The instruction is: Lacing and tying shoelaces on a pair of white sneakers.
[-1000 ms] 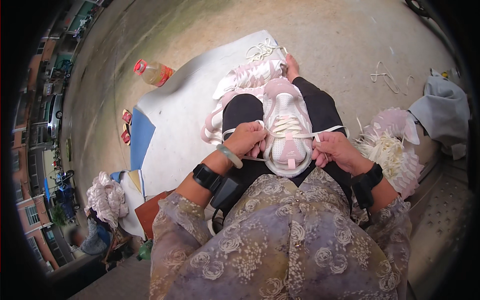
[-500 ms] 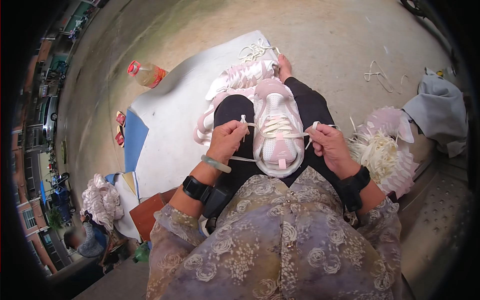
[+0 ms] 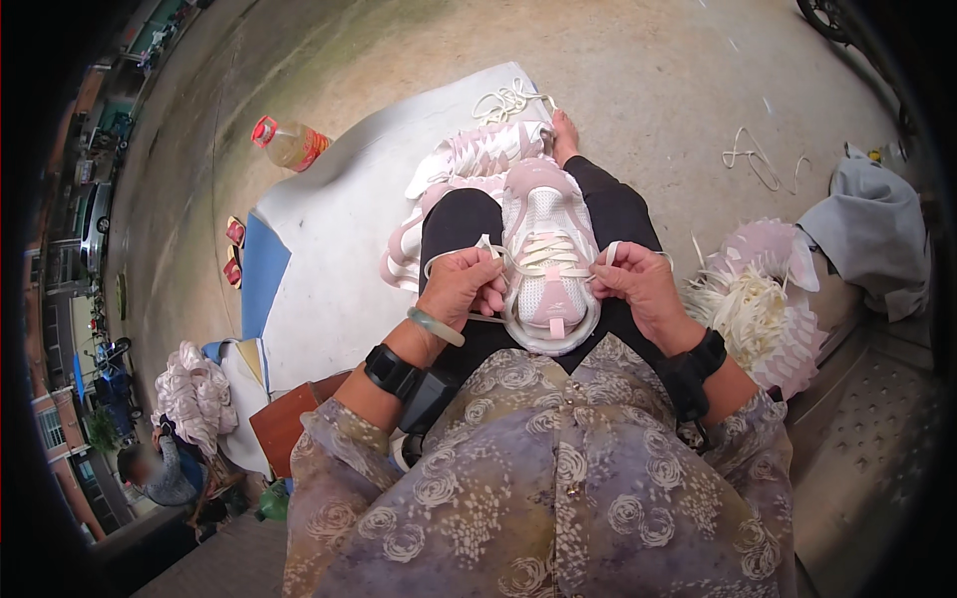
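A pink and white shoe upper [image 3: 554, 286] lies between my thighs, its toe pointing away from me. Cream shoelace [image 3: 543, 246] criss-crosses its front. My left hand [image 3: 465, 284] pinches one lace end at the shoe's left edge, with a loop standing up above the fingers. At the right edge my right hand [image 3: 634, 286] pinches the other lace end, which also bends up in a loop. Both hands are close against the shoe. More pink and white shoe uppers [image 3: 490, 148] lie stacked just past my left knee.
A white sheet [image 3: 349, 239] spreads to the left, with a loose lace [image 3: 506, 100] at its far end. A bottle [image 3: 290, 145] stands beyond it. On the right are a bundle of cream laces [image 3: 743, 309], pink pieces and a grey cloth [image 3: 867, 229]. A person [image 3: 159, 473] sits far left.
Both hands have come inward along the lace, closer to the shoe. The lace that was stretched out to each side now forms loops near my fingers.
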Tool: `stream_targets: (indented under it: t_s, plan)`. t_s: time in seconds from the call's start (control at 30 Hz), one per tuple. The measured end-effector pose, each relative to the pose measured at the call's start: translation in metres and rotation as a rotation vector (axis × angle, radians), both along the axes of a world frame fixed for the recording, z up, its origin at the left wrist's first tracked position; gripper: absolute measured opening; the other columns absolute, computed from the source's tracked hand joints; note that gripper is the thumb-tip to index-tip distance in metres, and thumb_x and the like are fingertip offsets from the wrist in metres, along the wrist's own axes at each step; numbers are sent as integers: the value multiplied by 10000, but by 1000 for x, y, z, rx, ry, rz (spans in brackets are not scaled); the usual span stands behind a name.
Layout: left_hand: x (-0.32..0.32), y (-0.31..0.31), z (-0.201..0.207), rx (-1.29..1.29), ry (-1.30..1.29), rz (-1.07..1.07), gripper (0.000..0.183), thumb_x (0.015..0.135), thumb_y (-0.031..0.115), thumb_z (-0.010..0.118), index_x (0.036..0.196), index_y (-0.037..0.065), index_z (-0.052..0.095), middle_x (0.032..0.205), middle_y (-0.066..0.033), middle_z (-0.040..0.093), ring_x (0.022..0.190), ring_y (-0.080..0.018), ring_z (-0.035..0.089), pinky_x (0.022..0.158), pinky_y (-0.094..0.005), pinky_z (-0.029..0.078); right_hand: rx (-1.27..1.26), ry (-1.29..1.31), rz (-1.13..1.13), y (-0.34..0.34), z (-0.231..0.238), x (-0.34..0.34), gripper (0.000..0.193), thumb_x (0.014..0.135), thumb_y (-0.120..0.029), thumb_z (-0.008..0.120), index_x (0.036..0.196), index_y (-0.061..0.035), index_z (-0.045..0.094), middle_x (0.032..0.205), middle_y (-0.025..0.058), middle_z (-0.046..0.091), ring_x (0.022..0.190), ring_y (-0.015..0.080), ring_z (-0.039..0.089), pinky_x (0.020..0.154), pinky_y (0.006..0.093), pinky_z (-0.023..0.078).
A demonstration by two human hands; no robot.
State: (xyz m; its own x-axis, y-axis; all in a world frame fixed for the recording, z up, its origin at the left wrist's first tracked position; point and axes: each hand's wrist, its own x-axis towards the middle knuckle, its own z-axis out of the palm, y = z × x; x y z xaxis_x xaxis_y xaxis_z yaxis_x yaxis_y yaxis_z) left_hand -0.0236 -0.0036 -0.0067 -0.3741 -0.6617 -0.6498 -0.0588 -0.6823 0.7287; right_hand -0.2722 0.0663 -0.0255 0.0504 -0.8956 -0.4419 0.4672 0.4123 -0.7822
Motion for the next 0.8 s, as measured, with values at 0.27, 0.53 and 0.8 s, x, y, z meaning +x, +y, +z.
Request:
stream_targets:
  t_s: [0.27,0.53,0.8]
  plan:
    - [2,0,0,36,86,-28,93,857,112,577,812,30,580,697,-65,630,508,-106,595,435,-197,480,-248,292,42,5,-11,1,79,823,-18,605,880,38,605,717,-14,571,645,40,525,587,179,436]
    - [4,2,-2,0,-2,-53,110,864,123,576,812,25,574,705,-70,634,514,-105,601,429,-189,478,-371,469,-29,-5,-15,8,83,792,-22,635,839,35,599,703,4,573,634,40,504,551,191,414]
    - [4,4,-4,-117,-153,-154,126,870,130,558,783,39,554,682,-52,617,468,-82,568,395,-175,440,-625,830,-88,-10,-12,8,130,737,-41,671,800,22,577,676,98,557,586,154,532,549,264,433]
